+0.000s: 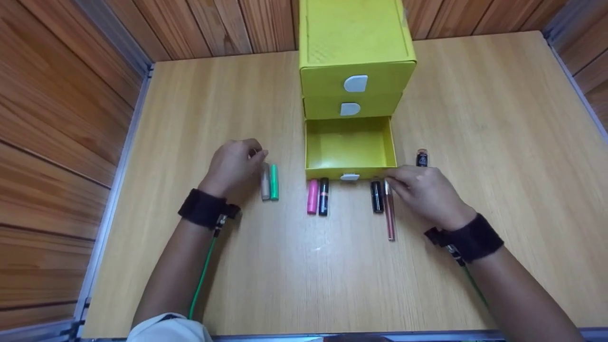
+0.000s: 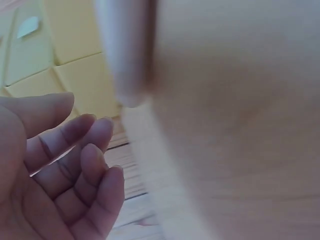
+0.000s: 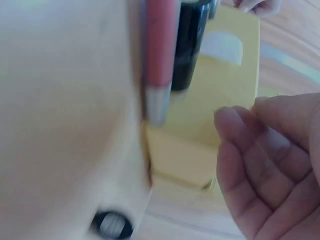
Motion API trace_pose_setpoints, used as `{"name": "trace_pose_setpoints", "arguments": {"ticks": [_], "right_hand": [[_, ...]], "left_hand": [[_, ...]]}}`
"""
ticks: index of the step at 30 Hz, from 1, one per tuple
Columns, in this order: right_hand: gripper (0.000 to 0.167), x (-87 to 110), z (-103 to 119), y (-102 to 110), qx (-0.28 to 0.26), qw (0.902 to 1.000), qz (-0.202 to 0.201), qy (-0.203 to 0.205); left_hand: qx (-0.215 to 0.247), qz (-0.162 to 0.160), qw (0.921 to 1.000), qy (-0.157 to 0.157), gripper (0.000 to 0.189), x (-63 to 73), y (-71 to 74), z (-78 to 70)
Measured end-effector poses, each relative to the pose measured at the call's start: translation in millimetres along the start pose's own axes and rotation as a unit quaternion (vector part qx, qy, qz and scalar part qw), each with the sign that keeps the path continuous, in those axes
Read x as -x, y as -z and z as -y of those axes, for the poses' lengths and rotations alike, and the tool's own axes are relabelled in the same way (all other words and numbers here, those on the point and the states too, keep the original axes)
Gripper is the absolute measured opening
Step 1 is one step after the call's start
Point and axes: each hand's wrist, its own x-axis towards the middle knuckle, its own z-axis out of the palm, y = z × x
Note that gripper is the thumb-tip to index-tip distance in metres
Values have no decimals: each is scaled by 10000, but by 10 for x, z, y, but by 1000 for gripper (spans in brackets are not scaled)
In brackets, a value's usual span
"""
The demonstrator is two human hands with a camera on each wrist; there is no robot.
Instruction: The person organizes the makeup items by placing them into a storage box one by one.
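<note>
My left hand (image 1: 233, 164) hovers beside a taupe tube (image 1: 265, 183) and a green tube (image 1: 274, 182); its fingers bend loosely around nothing. My right hand (image 1: 430, 192) is at the right front corner of the pulled-out bottom drawer (image 1: 351, 172), fingertips right by its edge. Just under those fingertips lies a pinkish lip gloss tube (image 1: 390, 216) with a silver end, next to a black tube (image 1: 377, 197). In the right wrist view, the fingers (image 3: 235, 170) are bent with no object showing between them. A pink tube (image 1: 312, 196) and a black lipstick tube (image 1: 323, 197) lie before the drawer.
The yellow drawer box (image 1: 358, 33) stands at the back middle, its upper two drawers closed. Nothing lies in the open drawer. A small black bottle (image 1: 422, 157) is just beyond my right hand. Wooden panels (image 1: 57, 142) and metal rails border the table (image 1: 285, 280).
</note>
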Motion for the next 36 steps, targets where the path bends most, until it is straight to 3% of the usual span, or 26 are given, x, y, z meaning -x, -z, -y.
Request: {"name": "trace_pose_setpoints", "arguments": {"ticks": [5,8,11,15,23,29,36], "right_hand": [[9,285,-7,66,332,9976,53,-603],[14,411,53,31,384,9958,179,-817],[20,490,146,-16,457,9933,358,-1003],[30,528,277,-46,636,9850,873,-1346],[38,470,413,-93,830,9649,1602,-1908],[41,462,456,-163,847,9649,1521,-1969],[34,526,472,-37,1052,9593,1378,-2230]], "left_hand": [[118,-269,9983,-494,24,-208,87,-225],[-56,-542,9942,-924,24,-315,76,-310],[-276,-707,9906,-1138,26,-402,34,-358],[-278,-657,9913,-1104,32,-507,-39,-410],[330,-468,9942,-908,31,-648,-170,-466],[571,-237,9939,-910,28,-702,-147,-492],[551,-296,9910,-1186,26,-822,-133,-555]]}}
